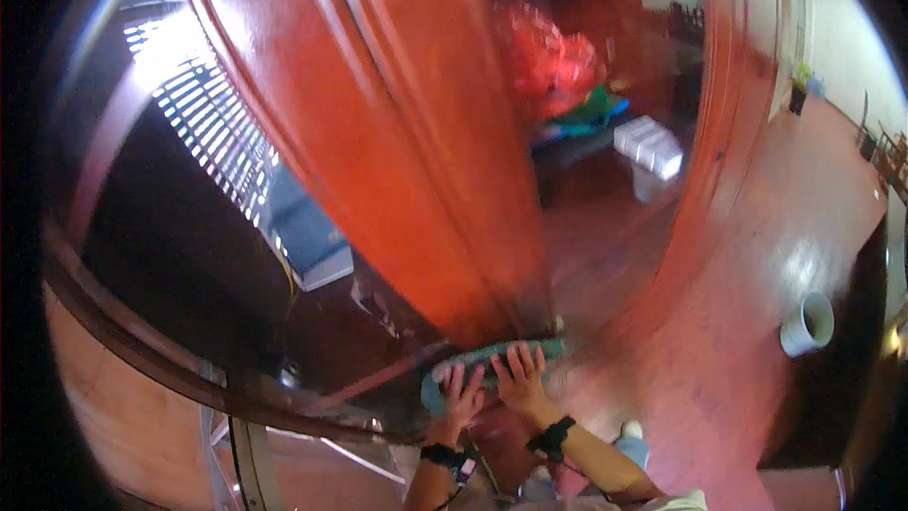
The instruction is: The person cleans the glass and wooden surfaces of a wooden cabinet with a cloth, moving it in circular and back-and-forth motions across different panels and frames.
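A green, folded, cloth-like thing (489, 355) lies across the foot of an orange-red wooden panel (397, 156), which looks like a door or post. Both my hands rest on it from the near side. My left hand (462, 394) is on its left part, fingers spread and pointing forward. Just to the right, my right hand (521, 380) lies on it with fingers apart. What is under the palms and fingertips is hidden. Black bands (550, 438) circle both wrists.
A whitish bucket (798, 337) stands on the reddish floor (709, 369) at right. Beyond the panel are a red plastic bundle (550, 64) and a white box-like stack (647, 145). At left, a slatted window grille (213, 128) is near a grey box (312, 234).
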`<act>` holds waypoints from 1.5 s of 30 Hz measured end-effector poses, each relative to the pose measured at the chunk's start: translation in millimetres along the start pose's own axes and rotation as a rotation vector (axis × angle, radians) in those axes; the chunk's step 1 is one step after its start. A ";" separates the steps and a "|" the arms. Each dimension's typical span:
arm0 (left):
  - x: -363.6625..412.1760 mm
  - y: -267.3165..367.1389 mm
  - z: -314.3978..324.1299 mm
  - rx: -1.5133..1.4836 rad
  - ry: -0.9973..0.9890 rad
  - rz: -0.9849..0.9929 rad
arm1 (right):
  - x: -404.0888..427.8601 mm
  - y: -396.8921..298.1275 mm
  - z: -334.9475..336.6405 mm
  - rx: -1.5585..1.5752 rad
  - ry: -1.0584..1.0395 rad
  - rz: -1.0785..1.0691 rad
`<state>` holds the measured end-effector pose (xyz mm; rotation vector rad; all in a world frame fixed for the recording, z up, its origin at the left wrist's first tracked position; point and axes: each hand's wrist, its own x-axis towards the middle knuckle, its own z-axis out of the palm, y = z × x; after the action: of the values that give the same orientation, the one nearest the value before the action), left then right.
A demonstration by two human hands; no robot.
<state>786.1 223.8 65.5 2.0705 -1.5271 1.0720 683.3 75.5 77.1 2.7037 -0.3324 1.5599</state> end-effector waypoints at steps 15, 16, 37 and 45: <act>337.2 89.2 -109.4 0.096 0.171 -0.043 | 245.2 164.4 -155.1 0.269 0.202 -0.441; 353.6 89.1 -119.9 0.083 0.158 -0.040 | 262.7 167.4 -165.5 0.279 0.222 -0.461; 635.1 38.7 -304.7 0.416 0.746 0.198 | 591.7 159.9 -313.2 0.083 0.676 -0.755; 683.2 26.3 -339.2 0.431 0.885 0.254 | 660.3 152.6 -351.2 0.067 0.853 -0.844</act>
<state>728.4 -7.2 790.6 1.2652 -1.1469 2.1784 674.1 -155.6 804.5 1.5347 0.7512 2.1048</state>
